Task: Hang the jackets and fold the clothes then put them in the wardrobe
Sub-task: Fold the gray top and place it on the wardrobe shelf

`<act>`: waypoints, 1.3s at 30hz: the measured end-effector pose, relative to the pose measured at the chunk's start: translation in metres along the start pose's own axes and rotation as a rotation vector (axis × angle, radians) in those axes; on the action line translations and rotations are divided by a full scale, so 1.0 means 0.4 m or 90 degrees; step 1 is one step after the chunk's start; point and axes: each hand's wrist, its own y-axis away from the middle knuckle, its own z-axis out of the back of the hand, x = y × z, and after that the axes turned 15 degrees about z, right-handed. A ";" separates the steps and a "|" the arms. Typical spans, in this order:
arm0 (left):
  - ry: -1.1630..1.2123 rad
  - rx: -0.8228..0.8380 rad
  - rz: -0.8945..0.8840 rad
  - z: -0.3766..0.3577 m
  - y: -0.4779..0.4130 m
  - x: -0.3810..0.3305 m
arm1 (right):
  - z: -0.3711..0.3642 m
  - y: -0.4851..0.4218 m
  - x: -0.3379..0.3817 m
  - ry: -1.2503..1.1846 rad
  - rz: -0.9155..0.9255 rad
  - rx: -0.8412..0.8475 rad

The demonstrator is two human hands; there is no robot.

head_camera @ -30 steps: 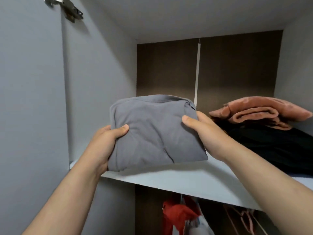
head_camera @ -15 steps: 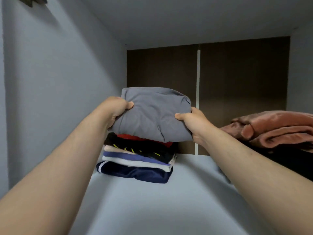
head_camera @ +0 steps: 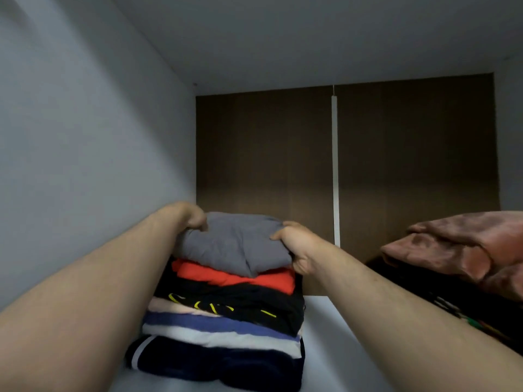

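Two bare forearms reach in from the bottom corners over a pale shelf (head_camera: 325, 340) inside the wardrobe. Between them, on the shelf's left side, stands a stack of folded clothes. Its bottom layer is a navy garment (head_camera: 215, 363) with white stripes at its left end. Above that lie a blue-and-white striped piece (head_camera: 223, 331), a thin pale pink layer (head_camera: 172, 306), a black garment (head_camera: 243, 302) with yellow marks and a red one (head_camera: 235, 277). The grey top (head_camera: 237, 243), folded into a thick pad, sits on the very top of the stack, its front edge drooping over the red layer. The left hand (head_camera: 188, 219) grips its left edge, with the fingers (head_camera: 199, 223) curled down into the cloth. The right hand (head_camera: 298, 248) grips the right edge, thumb pressed on top and the other fingers hidden under or behind the fold. On the right side of the shelf, well apart from the stack, a dusty pink blanket (head_camera: 464, 246) lies on a dark pile (head_camera: 418, 284). Behind everything is a brown back panel (head_camera: 266, 148) split by a narrow white strip (head_camera: 335, 165). A grey wall (head_camera: 85, 137) closes the left side and a pale ceiling (head_camera: 283, 38) spans the top.
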 end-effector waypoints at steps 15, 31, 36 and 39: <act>-0.098 -0.085 -0.199 -0.139 -0.023 0.044 | -0.010 -0.043 -0.106 0.676 0.093 0.266; -0.013 -0.092 -0.199 -0.178 -0.034 0.075 | 0.003 0.072 -0.137 0.692 0.118 0.218; -0.023 -0.211 -0.244 -0.184 -0.024 0.089 | 0.064 0.169 -0.118 0.705 0.116 0.253; -0.081 -0.325 -0.277 -0.193 0.025 0.098 | 0.111 0.247 -0.085 0.748 0.134 0.247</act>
